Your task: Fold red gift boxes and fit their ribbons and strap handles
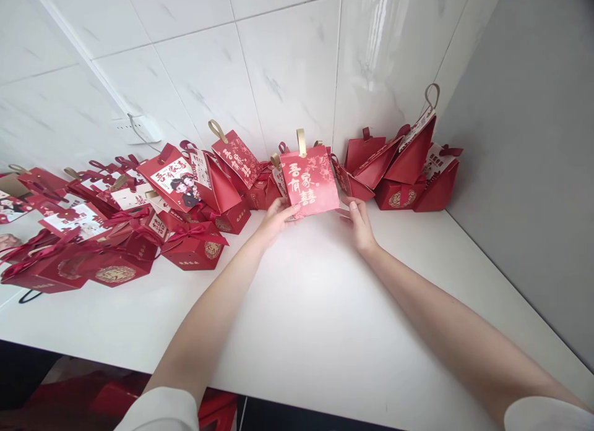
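A red gift box with gold lettering, pale flowers and a gold loop handle stands upright in front of me, near the back of the white table. My left hand grips its lower left corner, thumb across the front and the other fingers partly hidden. At the lower right corner is my right hand, its fingers stretched toward the box and its thumb off the front face. Whether those fingertips touch the box is hard to see. Similar red boxes stand close behind and on both sides.
Several red boxes with ribbons crowd the table's left side; another group fills the back right corner. White tiles and a grey panel bound the table. Part of another person's hand shows at far left.
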Motion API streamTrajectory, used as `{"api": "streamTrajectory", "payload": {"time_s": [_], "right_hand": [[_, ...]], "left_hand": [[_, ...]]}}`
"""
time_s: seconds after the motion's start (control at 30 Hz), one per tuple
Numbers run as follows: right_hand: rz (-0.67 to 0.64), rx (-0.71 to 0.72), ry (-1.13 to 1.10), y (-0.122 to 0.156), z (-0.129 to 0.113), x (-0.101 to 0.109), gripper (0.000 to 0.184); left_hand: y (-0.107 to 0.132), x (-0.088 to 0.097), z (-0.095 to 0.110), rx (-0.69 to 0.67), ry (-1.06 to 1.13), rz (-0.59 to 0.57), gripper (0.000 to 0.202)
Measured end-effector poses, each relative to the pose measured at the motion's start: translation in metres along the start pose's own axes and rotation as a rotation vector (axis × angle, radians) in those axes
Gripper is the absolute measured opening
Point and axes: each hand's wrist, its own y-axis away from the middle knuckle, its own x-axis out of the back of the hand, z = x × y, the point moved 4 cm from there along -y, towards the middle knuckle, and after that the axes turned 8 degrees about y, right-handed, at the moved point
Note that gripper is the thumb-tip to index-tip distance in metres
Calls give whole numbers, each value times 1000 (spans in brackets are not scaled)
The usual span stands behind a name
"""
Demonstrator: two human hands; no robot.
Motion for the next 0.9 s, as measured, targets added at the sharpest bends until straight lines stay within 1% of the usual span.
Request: {"api": "streamTrajectory", "payload": {"time_s": [0.07,0.17,0.23,0.27,0.3,0.37,0.43,0.47,0.53,0.6,0.73,0.8,0.9], "right_hand": [[-49,29,-5,1,-1,-4,36],[-119,45,9,4,-3,-12,37],[-191,45,26,6,-6,-16,37],[-209,61,55,6,-7,-16,37],[-212,96,109,6,-9,-15,37],[-229,217,272,3,-14,-9,38],[-303,318,420,-2,-13,-1,41],[-357,326,459,-5,-11,2,42],[-415,267,451,-12,-3,10,42],[-432,172,363,-16,3,15,42],[-492,36,142,-15,6,12,44],[-505,6,92,-13,5,9,45],[-509,-18,69,-12,5,7,45]], "left_hand": [[-4,1,-20,37,78,-63,47],[-7,9,-40,42,-62,-173,61],[-8,14,-46,4,-157,-247,67],[-9,17,-48,-20,-182,-263,66],[-10,21,-48,-48,-199,-255,64],[-12,27,-47,-113,-232,-208,58],[-13,31,-46,-156,-270,-175,53],[-14,33,-46,-163,-284,-166,50],[-15,35,-46,-149,-306,-153,45],[-15,36,-47,-140,-339,-134,44],[-16,39,-46,-231,-385,-75,42],[-16,38,-48,-227,-352,-98,40],[-16,35,-49,-182,-305,-141,39]]}}
